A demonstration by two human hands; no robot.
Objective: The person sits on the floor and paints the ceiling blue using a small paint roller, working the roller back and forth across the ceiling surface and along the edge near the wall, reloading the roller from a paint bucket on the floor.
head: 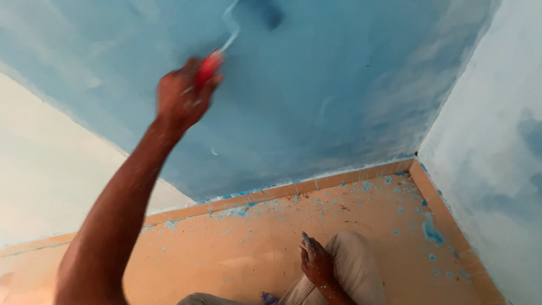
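The left hand (182,97) is reaching up along the blue wall (316,96), its fingers closing tight around the red handle (208,70) of a paint roller (248,17). From the handle a thin pale metal stem is bending up toward the roller head, which is pressing against the wall near the top edge of the view; the head is blurred and showing only as a darker blue smear. The left arm is stretching from the lower left corner up to the wall, speckled with small paint spots.

The right hand (316,262) is sitting well below the wall, resting on the person's knee (353,254) in light trousers. Its fingers are lying loose and partly curled, holding nothing, and pale paint is flecking the fingertips.

Below the wall, a tan skirting strip (316,183) is running along its foot, with blue paint smeared along its top edge. The orange-tan floor (254,248) is spreading out from the wall toward the person, dotted with blue drips that are gathering thickest close to the wall and near the corner. To the right of the blue wall, a second wall (497,141) is meeting it at the corner, showing patchy pale blue over white. To the left of the blue wall, a cream wall (51,169) is standing unpainted
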